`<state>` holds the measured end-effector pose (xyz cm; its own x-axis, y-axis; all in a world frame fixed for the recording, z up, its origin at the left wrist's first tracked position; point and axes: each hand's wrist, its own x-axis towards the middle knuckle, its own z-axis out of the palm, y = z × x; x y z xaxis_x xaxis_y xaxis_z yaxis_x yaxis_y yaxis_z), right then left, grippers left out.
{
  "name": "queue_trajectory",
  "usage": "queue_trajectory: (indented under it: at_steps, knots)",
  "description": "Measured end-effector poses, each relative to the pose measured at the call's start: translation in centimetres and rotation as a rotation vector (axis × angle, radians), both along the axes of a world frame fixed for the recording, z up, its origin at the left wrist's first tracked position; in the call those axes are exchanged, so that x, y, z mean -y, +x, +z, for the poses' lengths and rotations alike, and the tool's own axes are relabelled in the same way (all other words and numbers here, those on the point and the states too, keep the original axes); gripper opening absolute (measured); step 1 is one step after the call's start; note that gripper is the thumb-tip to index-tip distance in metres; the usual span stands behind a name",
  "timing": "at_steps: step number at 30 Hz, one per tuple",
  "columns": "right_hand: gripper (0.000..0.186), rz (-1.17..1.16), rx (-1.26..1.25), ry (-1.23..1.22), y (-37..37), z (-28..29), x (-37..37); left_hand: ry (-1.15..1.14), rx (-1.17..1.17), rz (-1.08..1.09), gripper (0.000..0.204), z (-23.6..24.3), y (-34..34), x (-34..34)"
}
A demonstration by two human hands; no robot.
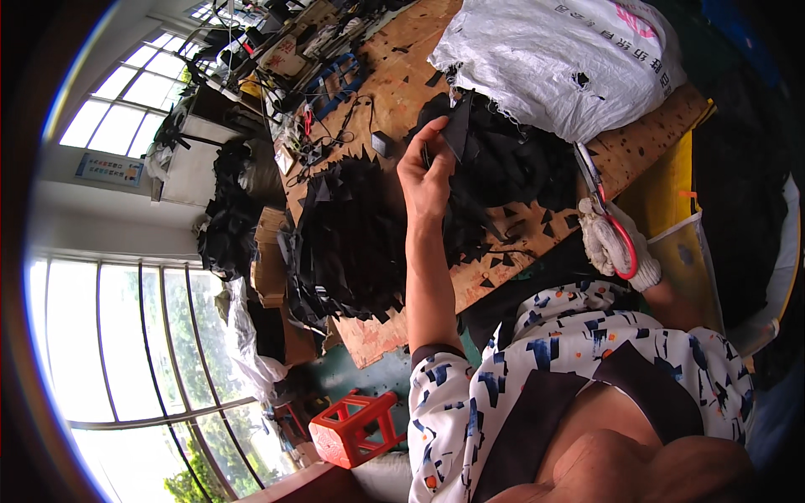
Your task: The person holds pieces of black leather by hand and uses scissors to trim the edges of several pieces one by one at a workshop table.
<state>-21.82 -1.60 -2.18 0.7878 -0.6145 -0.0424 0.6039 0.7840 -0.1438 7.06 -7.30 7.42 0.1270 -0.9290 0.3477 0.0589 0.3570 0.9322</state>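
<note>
My bare left hand point(426, 172) pinches a dark piece of fabric point(456, 130) with a pointed edge, above the table. Under and beyond it lies a loose heap of black fabric pieces point(532, 168). A second, thicker pile of black cut fabric point(348, 239) rests to the left of my forearm. In a white knitted glove, my right hand point(610, 239) is wrapped round scissors with red handles point(619, 237); their blades point(589, 168) point away from me, near the heap's right end. Whether the blades are parted is hard to make out.
A big white woven sack point(562, 63) covers the far right of the wooden table point(377, 335). Cables, tools and a small grey block point(382, 143) clutter its far left. To the right stands a yellow panel point(677, 189); a red plastic stool point(356, 429) is at lower left, by barred windows.
</note>
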Motion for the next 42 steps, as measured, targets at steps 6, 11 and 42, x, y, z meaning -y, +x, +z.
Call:
queue_trajectory:
  at_steps: [6,11,42]
  knots:
    - [0.031,-0.092,-0.299,-0.075,0.5,1.2,-0.2,-0.107,0.448,0.394,0.027,3.4,-1.2,-2.3]
    - [0.031,-0.290,-0.562,-0.414,0.4,3.2,-1.2,0.204,0.209,-0.161,0.015,2.0,-4.0,-2.7]
    - [0.035,-0.189,-0.178,0.138,0.8,-1.2,-2.4,0.416,0.202,-0.287,0.013,-5.7,-8.2,-4.3]
